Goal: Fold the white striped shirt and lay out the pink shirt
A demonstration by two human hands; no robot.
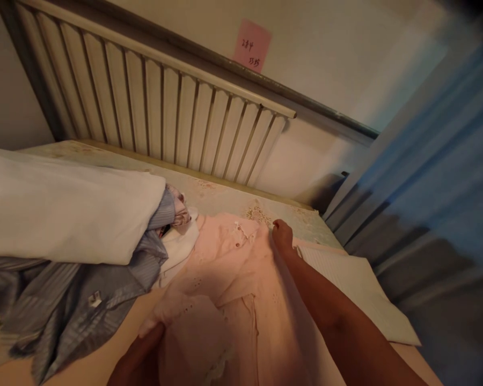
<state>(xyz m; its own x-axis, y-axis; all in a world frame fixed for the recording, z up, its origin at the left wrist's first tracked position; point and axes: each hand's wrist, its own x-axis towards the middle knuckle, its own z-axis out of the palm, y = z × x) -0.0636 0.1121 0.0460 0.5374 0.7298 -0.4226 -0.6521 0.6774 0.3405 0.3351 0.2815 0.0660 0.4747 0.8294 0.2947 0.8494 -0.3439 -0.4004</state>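
Observation:
A pale pink shirt [241, 273] with small eyelet holes and a buttoned neckline lies spread in front of me, its collar end pointing away. At the lower left, my left hand [143, 351] is closed on a folded-over part of the shirt; most of its fingers are in shadow or under the cloth. My right hand [282, 234] reaches to the far right shoulder of the shirt, fingers curled closed at the cloth's edge. The fabric runs along my right forearm, and the exact grip is hard to see.
On the left, a white folded cloth [72, 209] rests over a grey-blue striped garment [92, 300] and other crumpled clothes. A white ribbed folded cloth [354, 295] lies right of my forearm. Behind are a slatted headboard [177, 112] and a pink note [253, 45]; a blue curtain [438, 214] hangs right.

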